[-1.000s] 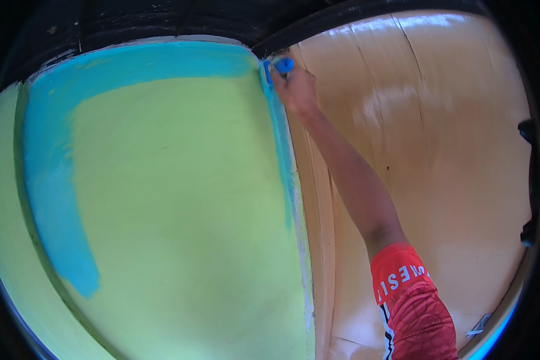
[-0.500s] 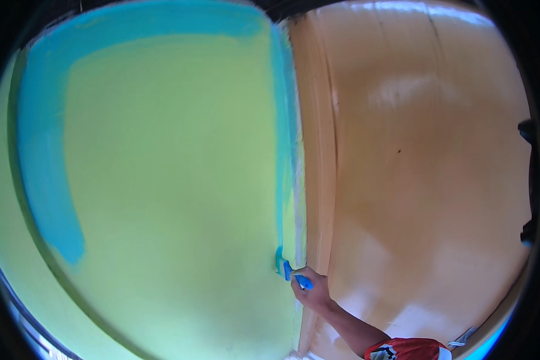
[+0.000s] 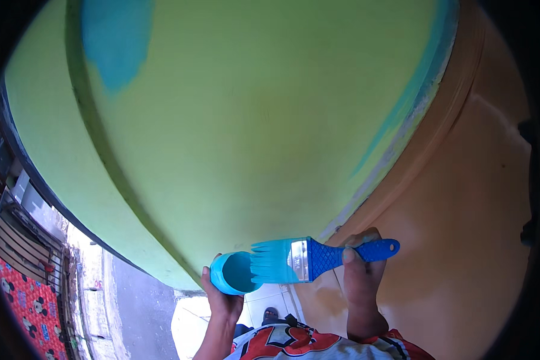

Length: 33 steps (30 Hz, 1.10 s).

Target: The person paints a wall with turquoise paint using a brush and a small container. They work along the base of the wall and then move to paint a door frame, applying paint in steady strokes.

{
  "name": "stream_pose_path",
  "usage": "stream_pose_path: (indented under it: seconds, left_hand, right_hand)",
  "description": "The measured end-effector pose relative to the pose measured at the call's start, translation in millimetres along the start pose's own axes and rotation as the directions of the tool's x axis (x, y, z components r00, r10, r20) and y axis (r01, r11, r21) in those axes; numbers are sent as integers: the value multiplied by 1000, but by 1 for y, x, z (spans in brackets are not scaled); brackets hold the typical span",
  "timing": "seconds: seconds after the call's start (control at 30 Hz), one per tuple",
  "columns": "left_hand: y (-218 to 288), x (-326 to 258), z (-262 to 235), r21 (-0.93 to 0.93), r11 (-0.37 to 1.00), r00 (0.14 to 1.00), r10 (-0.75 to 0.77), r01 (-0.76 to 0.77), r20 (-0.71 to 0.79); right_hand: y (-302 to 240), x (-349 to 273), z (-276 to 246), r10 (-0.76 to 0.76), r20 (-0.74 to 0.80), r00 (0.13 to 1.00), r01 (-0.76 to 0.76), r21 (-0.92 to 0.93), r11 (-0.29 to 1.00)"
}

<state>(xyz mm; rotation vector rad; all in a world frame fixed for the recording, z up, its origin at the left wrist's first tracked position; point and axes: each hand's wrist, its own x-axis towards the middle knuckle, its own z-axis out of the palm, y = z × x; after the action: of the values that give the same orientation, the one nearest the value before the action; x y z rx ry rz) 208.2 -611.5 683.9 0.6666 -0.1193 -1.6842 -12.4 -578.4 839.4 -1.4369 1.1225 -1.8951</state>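
Observation:
My left hand (image 3: 225,303) is wrapped round a round paint container (image 3: 221,277), its inside coated in turquoise paint and its mouth tilted to the right. My right hand (image 3: 364,264) grips the blue handle of a wide paintbrush (image 3: 299,260). Wet turquoise paint covers the bristles, whose tips point left at the container's rim; whether they touch it I cannot tell. Beyond both hands rises a light green wall (image 3: 252,138). A turquoise patch (image 3: 117,48) marks its upper left, and a turquoise strip (image 3: 396,120) runs down near its right edge.
An orange-tan wall (image 3: 456,240) meets the green one at a corner on the right. White floor tiles (image 3: 189,327) lie below, with my foot (image 3: 270,313) on them. At the lower left are a dark metal railing (image 3: 24,240) and a red patterned cloth (image 3: 33,306).
My view has tilted down. My right hand has brought the brush from the wall's right edge down to the paint container. My left hand and the container have come into view.

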Motion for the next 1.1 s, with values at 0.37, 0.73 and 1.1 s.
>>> stream_pose_path:
  seconds: [0.37,0.73,1.1]
  left_hand:
    - [2,-4,-19,9,998,998,54,-54,30]
    - [-1,1,-31,-66,997,999,34,-32,41]
    - [-4,-1,-32,-34,999,999,-22,23,32]
  right_hand:
    - [9,-13,33,280,263,923,-240,-175,955]
    - [15,-21,44,52,344,937,45,-266,963]
    - [10,-28,44,26,390,920,119,-343,932]
